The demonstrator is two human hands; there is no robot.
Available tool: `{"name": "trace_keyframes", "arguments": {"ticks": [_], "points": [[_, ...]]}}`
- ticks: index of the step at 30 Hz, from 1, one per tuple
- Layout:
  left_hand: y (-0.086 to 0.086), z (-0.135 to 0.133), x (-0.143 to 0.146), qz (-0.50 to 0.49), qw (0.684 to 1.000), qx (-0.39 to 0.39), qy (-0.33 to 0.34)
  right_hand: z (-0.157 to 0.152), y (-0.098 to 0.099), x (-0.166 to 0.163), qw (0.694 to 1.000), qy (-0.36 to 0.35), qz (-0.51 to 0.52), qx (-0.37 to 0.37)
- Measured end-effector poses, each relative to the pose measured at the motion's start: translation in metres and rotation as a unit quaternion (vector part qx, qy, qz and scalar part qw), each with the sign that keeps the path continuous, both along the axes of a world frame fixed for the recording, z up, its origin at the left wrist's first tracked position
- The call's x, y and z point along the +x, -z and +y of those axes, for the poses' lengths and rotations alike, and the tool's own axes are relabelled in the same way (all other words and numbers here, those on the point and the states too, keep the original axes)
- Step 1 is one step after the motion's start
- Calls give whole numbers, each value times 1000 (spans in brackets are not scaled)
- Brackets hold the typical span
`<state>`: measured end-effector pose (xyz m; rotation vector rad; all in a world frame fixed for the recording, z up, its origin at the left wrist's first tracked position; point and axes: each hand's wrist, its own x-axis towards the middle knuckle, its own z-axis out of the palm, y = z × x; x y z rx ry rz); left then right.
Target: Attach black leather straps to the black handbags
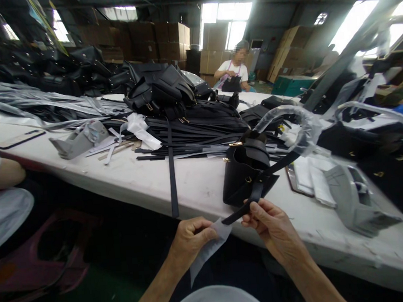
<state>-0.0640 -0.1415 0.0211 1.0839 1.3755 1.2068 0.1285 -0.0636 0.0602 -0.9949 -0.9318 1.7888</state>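
A black handbag (240, 171) with gold fittings stands near the table's front edge. Clear plastic wraps its raised handle (302, 120). From its side a black strap (239, 213) runs toward me, and my right hand (272, 227) pinches it between thumb and fingers. The strap's near end sits against a strip of white wrapping (214, 245). My left hand (194, 242) grips that wrapping just left of the strap end, and the rest of it hangs below the table edge.
Black straps (199, 128) lie piled under more black bags (159, 87). Grey tape dispensers (85, 137) (359, 199) stand left and right. A phone-like flat item (21, 138) lies left. A seated person's arm (1, 171) is at left; another person (235, 69) works across the table.
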Motion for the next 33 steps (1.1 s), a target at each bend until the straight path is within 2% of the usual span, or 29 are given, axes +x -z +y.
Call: {"name": "trace_keyframes", "arguments": {"ticks": [5, 10, 12, 16, 20, 26, 33], "points": [[-1, 1, 2, 2, 1000, 13, -1, 1, 6, 2, 999, -16, -45, 19], [-2, 10, 16, -23, 1000, 7, 7, 5, 15, 5, 982, -39, -151, 105], [-3, 17, 25, -12, 1000, 16, -4, 6, 15, 5, 978, -43, -169, 117], [-4, 39, 42, -21, 999, 27, -26, 7, 12, 7, 987, -58, -116, 91], [-14, 64, 57, -31, 997, 58, -50, 11, 7, 16, 991, -60, -98, 74], [-31, 91, 73, 32, 990, 112, -80, 28, -4, 21, 991, -3, -117, 63], [-16, 86, 70, -44, 994, 87, -57, 40, -12, 9, 991, 41, -116, 58]]}}
